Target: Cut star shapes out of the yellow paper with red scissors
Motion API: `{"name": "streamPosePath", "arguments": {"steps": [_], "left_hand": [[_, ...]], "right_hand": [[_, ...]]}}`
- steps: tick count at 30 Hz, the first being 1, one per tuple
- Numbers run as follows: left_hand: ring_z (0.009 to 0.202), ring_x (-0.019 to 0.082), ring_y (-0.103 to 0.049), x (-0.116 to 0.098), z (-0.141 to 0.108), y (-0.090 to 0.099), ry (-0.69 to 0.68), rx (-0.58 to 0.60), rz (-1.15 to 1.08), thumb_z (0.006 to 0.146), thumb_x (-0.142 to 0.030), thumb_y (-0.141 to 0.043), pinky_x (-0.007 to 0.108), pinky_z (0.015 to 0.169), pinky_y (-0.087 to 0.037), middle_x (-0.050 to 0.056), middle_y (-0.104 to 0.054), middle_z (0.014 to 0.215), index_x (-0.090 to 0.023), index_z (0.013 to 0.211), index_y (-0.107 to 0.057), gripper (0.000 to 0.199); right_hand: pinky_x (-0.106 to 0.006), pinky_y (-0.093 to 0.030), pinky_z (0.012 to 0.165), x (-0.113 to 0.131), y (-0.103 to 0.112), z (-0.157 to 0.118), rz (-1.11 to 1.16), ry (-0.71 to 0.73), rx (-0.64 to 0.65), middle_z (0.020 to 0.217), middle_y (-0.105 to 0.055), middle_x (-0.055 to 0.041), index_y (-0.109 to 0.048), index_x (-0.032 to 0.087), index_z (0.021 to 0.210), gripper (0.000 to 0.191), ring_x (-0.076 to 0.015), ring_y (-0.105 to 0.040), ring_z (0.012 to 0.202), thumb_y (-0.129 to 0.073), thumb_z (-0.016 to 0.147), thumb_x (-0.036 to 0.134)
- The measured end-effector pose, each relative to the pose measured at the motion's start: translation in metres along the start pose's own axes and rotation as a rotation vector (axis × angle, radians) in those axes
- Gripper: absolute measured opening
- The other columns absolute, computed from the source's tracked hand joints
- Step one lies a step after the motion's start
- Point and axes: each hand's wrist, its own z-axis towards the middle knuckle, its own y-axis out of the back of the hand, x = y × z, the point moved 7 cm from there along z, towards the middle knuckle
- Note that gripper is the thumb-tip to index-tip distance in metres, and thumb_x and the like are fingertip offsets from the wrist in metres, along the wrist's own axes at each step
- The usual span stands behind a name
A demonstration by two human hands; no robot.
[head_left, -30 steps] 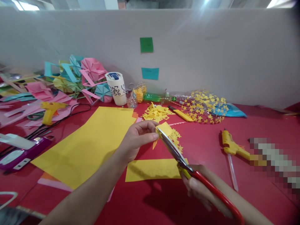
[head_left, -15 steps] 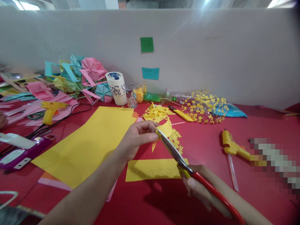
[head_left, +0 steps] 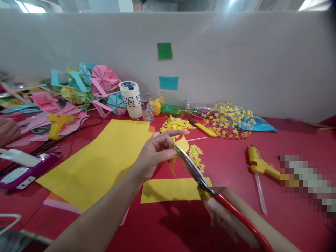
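Between thumb and fingers, my left hand [head_left: 154, 154] pinches a small curled piece of yellow paper [head_left: 183, 143], its index finger stretched out above. My right hand [head_left: 220, 206] is wrapped round the red handle of a pair of scissors [head_left: 194, 171], whose blade tips touch the paper by my left fingertips. A yellow paper strip [head_left: 170, 190] with faint drawn marks lies below the blades. Just beyond them is a small heap of cut yellow stars [head_left: 196, 155]. Farther back lies a pile of yellow paper scraps [head_left: 175, 124].
Large yellow sheets [head_left: 105, 157] lie left. Glue guns [head_left: 56, 124] rest on both sides, with a purple power strip [head_left: 28, 171] at left. A tumbler [head_left: 130, 99], a box cutter [head_left: 206, 129] and a bag of stars [head_left: 228, 119] stand or lie behind. Another person's hand [head_left: 7, 131] shows at far left.
My left index finger has straightened out to the right, and the held paper has turned and shifted slightly lower. The scissors stay nearly in place. The other person's hand shows more at the left edge.
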Motion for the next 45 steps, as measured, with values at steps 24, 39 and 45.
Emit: {"name": "streamPosePath", "arguments": {"steps": [24,39,45], "left_hand": [[0.085,0.015,-0.053,-0.006,0.001,0.005,0.023,0.093,0.068,0.07,-0.014,-0.067,0.028,0.077,-0.043,0.004,-0.058,0.096,-0.016,0.065,-0.055,0.013],[0.071,0.01,-0.047,-0.004,0.008,0.015,0.053,0.041,0.243,0.076,-0.022,-0.069,0.022,0.066,-0.04,-0.002,-0.054,0.076,-0.018,0.073,-0.059,0.011],[0.067,0.011,-0.049,-0.011,0.01,0.016,0.01,-0.057,0.642,0.08,-0.028,-0.066,0.025,0.064,-0.039,-0.002,-0.056,0.072,-0.018,0.074,-0.061,0.013]], "right_hand": [[-0.018,-0.029,0.04,-0.009,-0.001,0.002,-0.041,0.004,0.01,0.056,-0.045,0.0028,-0.041,0.02,0.067,0.058,-0.0075,-0.041,0.045,-0.044,0.084,0.076],[-0.019,-0.025,0.029,-0.023,0.01,0.007,0.128,-0.033,-0.119,0.051,-0.052,0.0031,-0.05,0.02,0.07,0.055,-0.0058,-0.036,0.029,-0.051,0.078,0.075],[-0.023,-0.041,0.04,-0.026,0.03,0.01,0.226,0.046,-0.291,0.035,-0.038,0.0093,-0.044,0.023,0.061,0.054,-0.0082,-0.038,0.028,-0.049,0.08,0.074]]}}
